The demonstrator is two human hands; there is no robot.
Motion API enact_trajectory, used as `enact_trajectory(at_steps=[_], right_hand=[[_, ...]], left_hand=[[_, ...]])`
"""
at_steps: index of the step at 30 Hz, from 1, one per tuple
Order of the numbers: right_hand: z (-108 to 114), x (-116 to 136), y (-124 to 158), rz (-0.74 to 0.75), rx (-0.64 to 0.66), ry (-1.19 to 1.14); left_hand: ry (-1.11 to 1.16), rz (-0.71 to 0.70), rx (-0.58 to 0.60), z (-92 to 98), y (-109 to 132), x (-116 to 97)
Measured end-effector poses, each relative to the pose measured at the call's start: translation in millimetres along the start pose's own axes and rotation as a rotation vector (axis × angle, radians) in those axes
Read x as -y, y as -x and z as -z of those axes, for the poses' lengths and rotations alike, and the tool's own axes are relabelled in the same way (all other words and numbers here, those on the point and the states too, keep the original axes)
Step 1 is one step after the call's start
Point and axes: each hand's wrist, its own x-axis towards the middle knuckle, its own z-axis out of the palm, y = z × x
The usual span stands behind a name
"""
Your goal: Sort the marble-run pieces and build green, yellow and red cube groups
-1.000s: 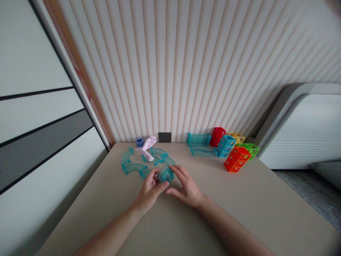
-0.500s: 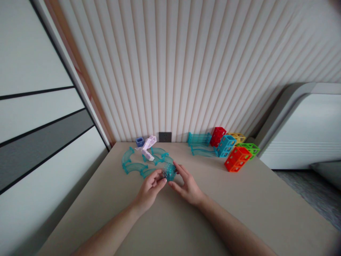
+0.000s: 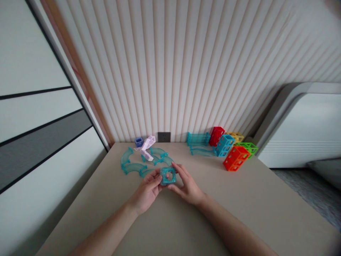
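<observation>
A pale ribbed wall (image 3: pixel 170 71) is standing behind a beige tabletop (image 3: pixel 213 213), with a black socket plate (image 3: pixel 164 137) sitting low on it at the table's far edge. White cabinet panels (image 3: pixel 32 53) are filling the left side.

Near the middle of the table, in front of the person, a see-through teal block (image 3: pixel 163 174) with a rounded opening is being held between the two hands. The left hand (image 3: pixel 148 188) is clamping its left side, the thumb pressing the near face. The right hand (image 3: pixel 187 186) is curving around the other side, its forefinger reaching the upper corner and its thumb lying near the lower edge; at this size I cannot tell whether it is gripping or only touching.

Just beyond the left hand, curved teal tracks (image 3: pixel 135 167) are lying in a loose ring, with a forked lilac piece (image 3: pixel 149 143) and a small dark blue block (image 3: pixel 139 144) resting toward the wall. Farther right, straight teal tracks (image 3: pixel 198 139) are lying beside a cluster of red, blue, yellow, green and orange-red lattice blocks (image 3: pixel 236 158).
</observation>
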Motion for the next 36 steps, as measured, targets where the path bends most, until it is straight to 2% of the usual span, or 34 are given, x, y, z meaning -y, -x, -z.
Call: enact_trajectory(at_steps=[9, 17, 25, 30, 36], right_hand=[[8, -6, -4, 0.027, -0.010, 0.104], [13, -27, -8, -0.104, -0.126, 0.105], [29, -58, -8, -0.243, -0.253, 0.191], [47, -69, -3, -0.303, -0.244, 0.248], [68, -87, 18, -0.386, -0.184, 0.294]], left_hand=[[-0.053, 0.002, -0.030, -0.9, -2, 6], [-0.155, 0.114, -0.108, 6.2, -3, 9], [-0.318, 0.179, 0.031, 0.5, 2, 6], [-0.365, 0.204, 0.103, 3.3, 1, 5], [-0.384, 0.214, 0.127, 8.0, 0, 7]])
